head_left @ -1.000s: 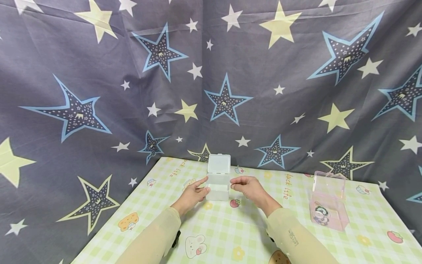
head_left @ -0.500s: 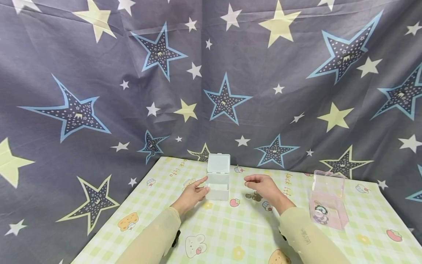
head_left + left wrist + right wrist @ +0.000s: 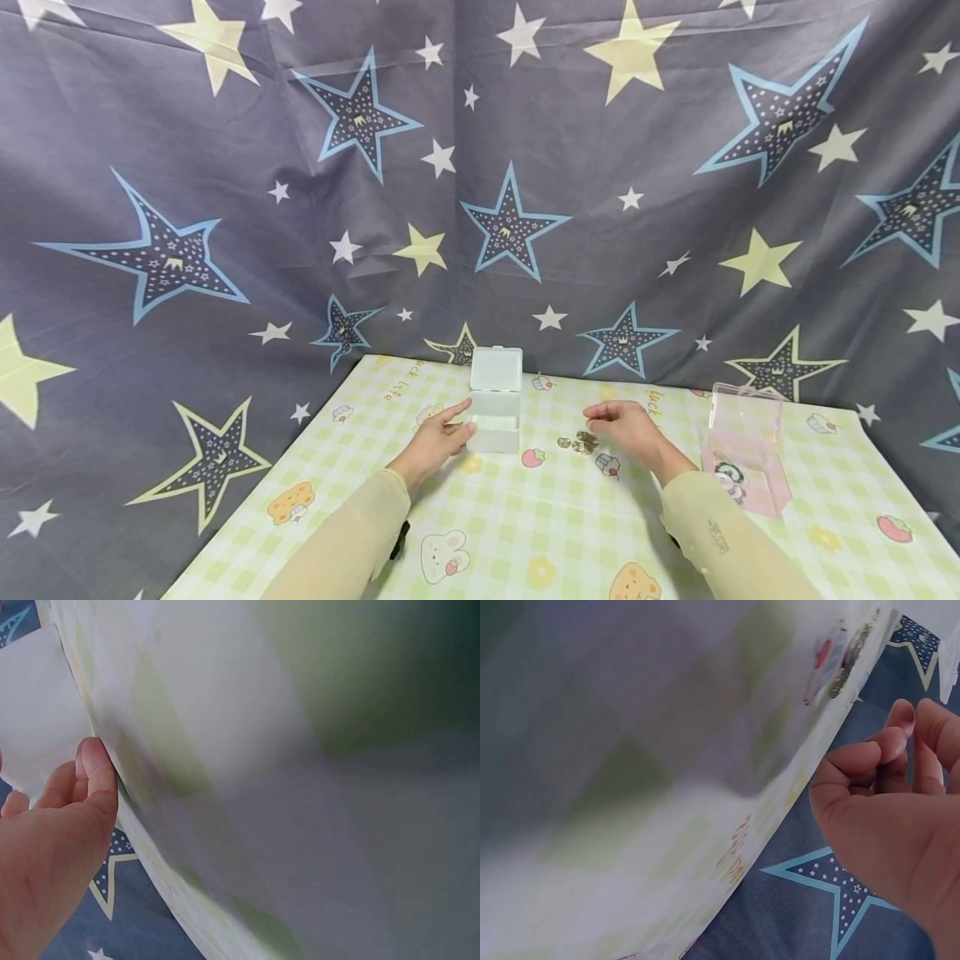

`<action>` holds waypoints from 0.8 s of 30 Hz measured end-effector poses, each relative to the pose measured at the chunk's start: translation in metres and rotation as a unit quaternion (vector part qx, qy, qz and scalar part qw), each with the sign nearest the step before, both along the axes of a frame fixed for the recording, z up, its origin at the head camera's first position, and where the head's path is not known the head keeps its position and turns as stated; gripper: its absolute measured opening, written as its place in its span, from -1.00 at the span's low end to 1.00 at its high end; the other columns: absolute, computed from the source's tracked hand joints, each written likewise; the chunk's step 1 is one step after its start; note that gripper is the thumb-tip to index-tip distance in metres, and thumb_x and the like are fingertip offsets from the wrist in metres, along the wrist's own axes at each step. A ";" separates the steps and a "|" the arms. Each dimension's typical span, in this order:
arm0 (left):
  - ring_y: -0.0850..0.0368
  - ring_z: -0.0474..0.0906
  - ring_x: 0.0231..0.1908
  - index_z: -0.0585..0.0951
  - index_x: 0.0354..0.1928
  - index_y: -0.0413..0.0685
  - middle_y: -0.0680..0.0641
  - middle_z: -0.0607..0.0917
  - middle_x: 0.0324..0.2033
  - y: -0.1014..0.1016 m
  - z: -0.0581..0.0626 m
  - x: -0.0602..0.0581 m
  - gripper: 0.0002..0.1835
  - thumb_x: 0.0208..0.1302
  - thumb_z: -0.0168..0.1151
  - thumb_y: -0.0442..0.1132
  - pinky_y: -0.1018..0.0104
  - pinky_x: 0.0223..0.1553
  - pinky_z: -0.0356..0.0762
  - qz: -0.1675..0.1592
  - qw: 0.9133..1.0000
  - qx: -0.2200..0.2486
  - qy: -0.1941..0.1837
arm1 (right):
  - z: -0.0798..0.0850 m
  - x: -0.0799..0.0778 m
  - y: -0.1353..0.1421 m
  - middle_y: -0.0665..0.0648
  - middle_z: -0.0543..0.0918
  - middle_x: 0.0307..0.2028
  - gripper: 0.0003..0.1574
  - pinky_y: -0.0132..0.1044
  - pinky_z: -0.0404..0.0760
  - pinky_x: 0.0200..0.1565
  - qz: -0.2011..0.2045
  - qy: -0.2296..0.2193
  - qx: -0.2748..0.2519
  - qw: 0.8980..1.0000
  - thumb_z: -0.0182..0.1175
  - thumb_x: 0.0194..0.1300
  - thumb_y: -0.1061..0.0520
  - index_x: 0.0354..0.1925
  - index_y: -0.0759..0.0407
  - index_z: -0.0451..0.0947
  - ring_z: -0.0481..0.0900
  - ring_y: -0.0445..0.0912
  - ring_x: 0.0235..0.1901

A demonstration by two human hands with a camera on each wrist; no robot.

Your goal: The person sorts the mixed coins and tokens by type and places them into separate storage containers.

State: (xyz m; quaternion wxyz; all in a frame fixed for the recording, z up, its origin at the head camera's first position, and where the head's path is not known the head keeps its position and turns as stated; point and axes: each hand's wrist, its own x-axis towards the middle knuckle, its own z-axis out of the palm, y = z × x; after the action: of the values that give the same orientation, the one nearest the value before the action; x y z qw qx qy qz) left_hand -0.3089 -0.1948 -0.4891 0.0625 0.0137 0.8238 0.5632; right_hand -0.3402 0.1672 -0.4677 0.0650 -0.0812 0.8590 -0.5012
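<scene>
A small white box [image 3: 496,435] stands on the table with its hinged lid [image 3: 497,369] raised. My left hand [image 3: 433,442] touches the left side of the box with thumb and index finger. To the right of the box lies a small group of gold-coloured coins [image 3: 581,443]. My right hand [image 3: 626,429] is above and right of them, its fingers loosely curled and its thumb close to the index finger. Nothing shows between those fingertips in the right wrist view. The floor of the white box is hard to make out.
A clear pink box [image 3: 757,492] with a raised lid and a cartoon picture stands at the right. The table wears a green checked cloth [image 3: 517,533] with printed pictures. A dark star-patterned curtain [image 3: 390,208] hangs behind and at the left.
My right hand has moved from the right side of the white box rightward to the coins, which have come into view. My left hand has stayed at the box.
</scene>
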 end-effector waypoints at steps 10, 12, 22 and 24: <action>0.12 0.60 -0.23 0.37 0.63 0.29 -0.20 0.74 0.26 0.001 0.000 0.000 -0.32 0.55 0.32 0.01 0.31 -0.11 0.57 0.011 1.000 0.011 -0.002 | -0.013 0.003 0.004 0.08 0.76 -0.27 -0.73 -0.33 0.55 -0.22 0.053 0.011 0.063 0.997 0.45 0.35 0.23 0.01 0.28 0.78 0.55 -0.16 -0.32; 0.12 0.60 -0.23 0.36 0.63 0.29 -0.20 0.75 0.26 0.001 -0.001 0.000 -0.32 0.55 0.31 0.01 0.32 -0.11 0.57 0.012 1.000 0.010 -0.002 | -0.015 0.003 0.003 0.07 0.74 -0.30 -0.72 -0.32 0.54 -0.24 0.062 0.012 0.068 0.996 0.48 0.32 0.25 0.00 0.30 0.78 0.54 -0.15 -0.34; 0.02 0.75 0.11 0.34 0.64 0.31 -0.20 0.72 0.31 0.000 -0.002 0.001 -0.33 0.58 0.27 0.03 0.19 0.07 0.65 0.003 1.000 -0.002 0.000 | -0.019 0.002 -0.005 0.04 0.68 -0.36 -0.75 -0.35 0.47 -0.33 0.042 0.002 0.110 0.993 0.50 0.31 0.25 -0.04 0.21 0.81 0.47 -0.15 -0.41; 0.04 0.74 0.07 0.34 0.64 0.31 -0.19 0.72 0.30 0.000 -0.002 0.001 -0.32 0.57 0.27 0.04 0.23 0.02 0.60 0.002 1.000 -0.002 0.000 | -0.018 0.002 -0.006 0.04 0.67 -0.36 -0.78 -0.34 0.47 -0.33 0.036 0.000 0.115 0.993 0.50 0.30 0.25 -0.07 0.19 0.81 0.47 -0.14 -0.40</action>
State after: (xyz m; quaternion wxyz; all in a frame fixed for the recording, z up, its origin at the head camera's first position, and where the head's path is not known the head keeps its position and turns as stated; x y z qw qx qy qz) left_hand -0.3079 -0.1953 -0.4908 0.0613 0.0118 0.8249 0.5618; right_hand -0.3384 0.1614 -0.4862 0.0916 -0.1041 0.9074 -0.3968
